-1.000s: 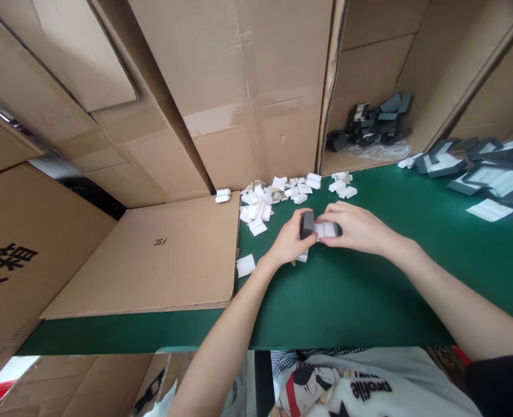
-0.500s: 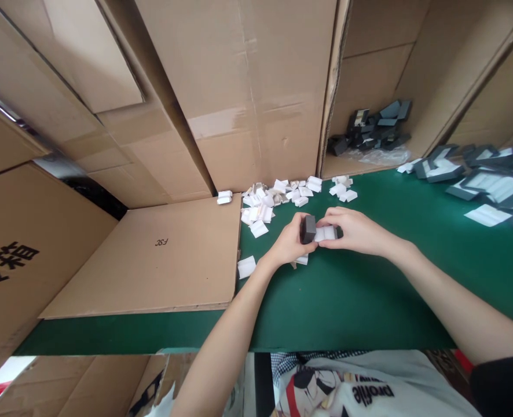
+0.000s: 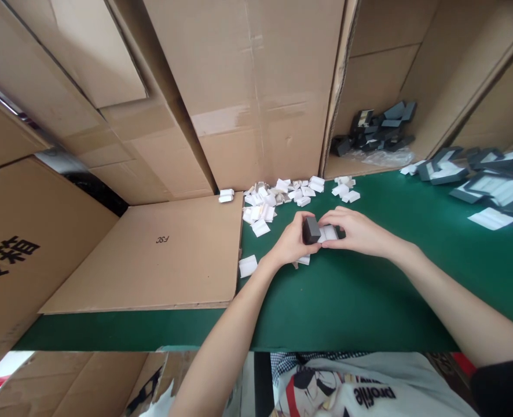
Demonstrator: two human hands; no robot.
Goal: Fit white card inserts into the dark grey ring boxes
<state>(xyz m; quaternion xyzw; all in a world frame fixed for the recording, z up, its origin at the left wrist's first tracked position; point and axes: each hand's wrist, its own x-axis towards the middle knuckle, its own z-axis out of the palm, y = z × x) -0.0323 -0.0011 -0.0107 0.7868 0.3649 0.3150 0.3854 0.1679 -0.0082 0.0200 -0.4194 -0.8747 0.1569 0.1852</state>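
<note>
Both hands hold a small dark grey box (image 3: 311,230), with a white insert (image 3: 327,233) showing on its right side. My left hand (image 3: 292,240) grips the grey part between thumb and fingers. Opposite it, my right hand (image 3: 351,230) has thumb and fingers closed around the white-lined end. The fingers cover much of the box. Just under my left hand lies a white folded piece (image 3: 303,260), partly hidden. Another white piece (image 3: 248,266) rests on the green table left of my left wrist.
Beyond my hands, a pile of white folded pieces (image 3: 263,202) lies along the cardboard wall. Several open grey boxes (image 3: 495,182) with white linings are at the right. More dark boxes (image 3: 380,130) sit in a carton. A flat cardboard sheet (image 3: 161,266) covers the table's left side.
The grey part of the box has tilted slightly to the right, over the white insert, and shows more of its top. Both hands keep their hold; the view has shifted a little.
</note>
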